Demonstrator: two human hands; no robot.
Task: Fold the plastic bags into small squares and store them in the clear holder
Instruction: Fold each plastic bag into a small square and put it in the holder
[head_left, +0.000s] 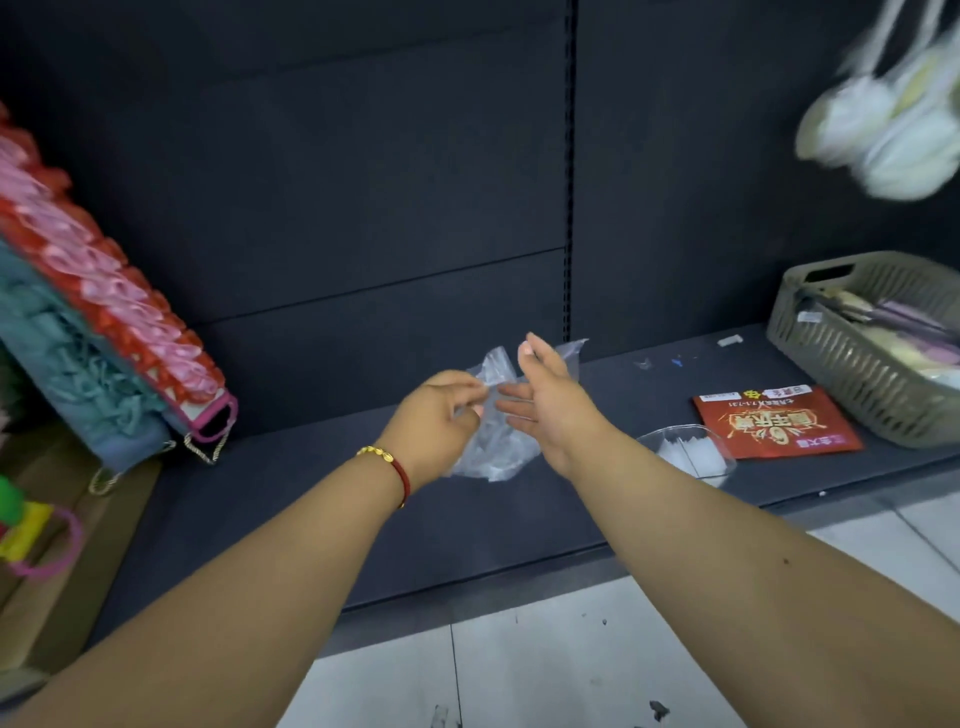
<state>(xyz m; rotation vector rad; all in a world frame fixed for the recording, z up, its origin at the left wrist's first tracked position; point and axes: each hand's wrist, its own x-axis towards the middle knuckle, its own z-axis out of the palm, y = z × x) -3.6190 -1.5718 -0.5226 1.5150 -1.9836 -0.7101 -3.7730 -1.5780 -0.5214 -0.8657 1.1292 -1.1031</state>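
Observation:
A crumpled clear plastic bag (496, 441) hangs in the air above the dark shelf (311, 499), between my two hands. My left hand (436, 421) pinches the bag's left edge with curled fingers. My right hand (545, 400) is beside the bag with its fingers straight, the fingertips touching the plastic. The clear holder (685, 452) stands on the shelf to the right of my right forearm, with folded white plastic inside it.
A red printed packet (774, 423) lies right of the holder. A grey slatted basket (872, 348) with items stands at the far right. Red, pink and teal goods (104, 332) lean at the left. Pale items (883, 135) hang at the top right. Tiled floor lies below.

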